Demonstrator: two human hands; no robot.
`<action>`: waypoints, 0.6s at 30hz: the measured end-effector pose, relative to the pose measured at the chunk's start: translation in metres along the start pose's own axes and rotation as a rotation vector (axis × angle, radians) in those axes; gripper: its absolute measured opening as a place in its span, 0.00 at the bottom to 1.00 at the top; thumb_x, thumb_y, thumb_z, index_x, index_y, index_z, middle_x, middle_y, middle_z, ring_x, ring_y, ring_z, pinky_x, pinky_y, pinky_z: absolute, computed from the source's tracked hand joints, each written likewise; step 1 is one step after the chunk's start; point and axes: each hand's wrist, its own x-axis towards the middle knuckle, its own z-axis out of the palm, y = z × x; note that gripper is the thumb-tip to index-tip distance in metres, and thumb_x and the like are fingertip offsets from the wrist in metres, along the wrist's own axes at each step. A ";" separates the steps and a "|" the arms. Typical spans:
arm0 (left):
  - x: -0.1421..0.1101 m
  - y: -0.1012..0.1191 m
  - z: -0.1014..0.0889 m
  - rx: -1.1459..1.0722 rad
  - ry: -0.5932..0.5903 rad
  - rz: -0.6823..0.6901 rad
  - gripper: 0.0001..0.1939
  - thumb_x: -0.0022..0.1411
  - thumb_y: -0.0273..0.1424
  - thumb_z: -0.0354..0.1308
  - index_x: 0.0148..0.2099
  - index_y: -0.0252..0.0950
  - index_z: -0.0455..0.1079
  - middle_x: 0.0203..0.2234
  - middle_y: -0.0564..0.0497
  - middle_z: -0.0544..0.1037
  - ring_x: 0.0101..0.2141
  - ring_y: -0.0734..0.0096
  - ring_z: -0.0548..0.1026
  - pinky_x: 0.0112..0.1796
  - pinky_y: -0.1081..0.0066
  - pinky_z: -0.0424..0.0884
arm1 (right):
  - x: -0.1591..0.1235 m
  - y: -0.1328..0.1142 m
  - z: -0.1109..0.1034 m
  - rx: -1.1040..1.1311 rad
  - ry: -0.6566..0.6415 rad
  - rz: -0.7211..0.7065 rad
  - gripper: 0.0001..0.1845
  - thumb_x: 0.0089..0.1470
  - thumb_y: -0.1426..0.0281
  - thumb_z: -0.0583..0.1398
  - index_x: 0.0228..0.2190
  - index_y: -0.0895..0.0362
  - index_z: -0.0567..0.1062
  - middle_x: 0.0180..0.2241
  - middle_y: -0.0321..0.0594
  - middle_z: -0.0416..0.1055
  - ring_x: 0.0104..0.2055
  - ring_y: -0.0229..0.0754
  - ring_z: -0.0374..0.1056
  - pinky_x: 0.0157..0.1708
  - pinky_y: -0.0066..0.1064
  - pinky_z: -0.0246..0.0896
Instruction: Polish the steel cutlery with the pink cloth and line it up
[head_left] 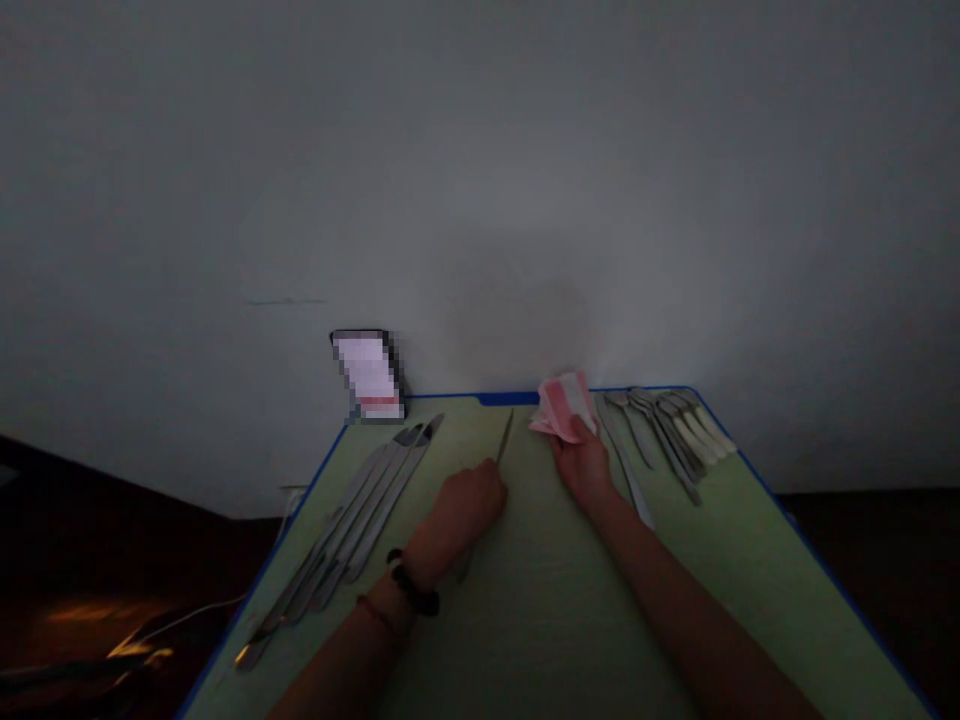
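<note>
My left hand [466, 502] is closed around a table knife [505, 438], whose blade points away toward the wall and whose handle end shows below the wrist. In my right hand [583, 470] is a folded pink-and-white striped cloth [562, 405], gripped near the table's far edge and apart from the knife. Several table knives [375, 505] lie side by side at the left. Just right of my right hand rests a long piece of cutlery [628, 470], its kind hard to make out. Beyond it lie several spoons [660, 435] and white-handled cutlery [701, 430].
The pale green table [540, 620] has a blue rim and stands against a grey wall [525, 200]. A phone with a lit, blurred screen [369, 372] leans on the wall at the back left corner. A thin white cable [195, 612] runs off the left side.
</note>
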 end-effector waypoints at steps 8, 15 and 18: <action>-0.006 0.008 0.030 -1.120 0.209 -0.013 0.19 0.68 0.44 0.34 0.41 0.36 0.58 0.14 0.58 0.69 0.14 0.73 0.69 0.16 0.77 0.64 | -0.014 0.000 0.011 -0.112 -0.182 0.125 0.14 0.41 0.75 0.63 0.33 0.53 0.68 0.31 0.31 0.74 0.35 0.38 0.70 0.37 0.31 0.66; -0.006 0.006 0.038 -1.512 0.261 -0.023 0.19 0.65 0.46 0.42 0.37 0.36 0.63 0.13 0.63 0.56 0.11 0.81 0.54 0.12 0.81 0.52 | -0.012 0.001 0.011 -0.090 -0.090 0.185 0.11 0.38 0.76 0.62 0.28 0.54 0.68 0.29 0.32 0.73 0.35 0.40 0.70 0.38 0.31 0.64; -0.003 0.003 0.039 -1.684 0.335 0.082 0.19 0.63 0.45 0.45 0.44 0.36 0.64 0.15 0.62 0.55 0.14 0.81 0.53 0.14 0.81 0.52 | -0.010 0.004 0.009 -0.152 -0.084 0.165 0.11 0.38 0.75 0.62 0.28 0.54 0.68 0.27 0.31 0.72 0.34 0.40 0.69 0.36 0.31 0.64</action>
